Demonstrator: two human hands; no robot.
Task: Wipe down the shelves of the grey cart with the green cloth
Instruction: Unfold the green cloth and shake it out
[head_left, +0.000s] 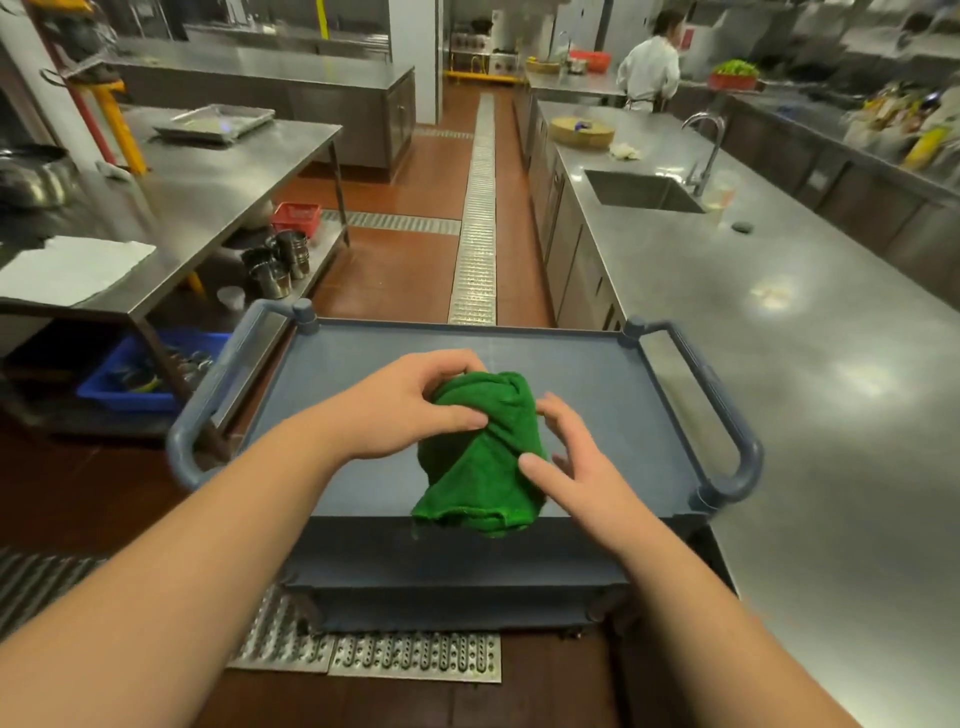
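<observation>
The grey cart (613, 384) stands right in front of me, its flat top shelf facing up, with looped handles on both sides. A bunched green cloth (483, 457) hangs above the near half of that shelf. My left hand (410, 405) grips the cloth's upper left part, thumb and fingers curled round it. My right hand (571, 457) is at the cloth's right side, fingers spread and touching the fabric. A lower shelf (447, 577) shows below the near edge, mostly hidden.
A long steel counter (805, 338) with a sink (644, 189) runs along the right. A steel table (208, 171) with a tray stands left, cups and a blue crate beneath it. A floor drain grate (478, 208) runs down the aisle. A person works far back.
</observation>
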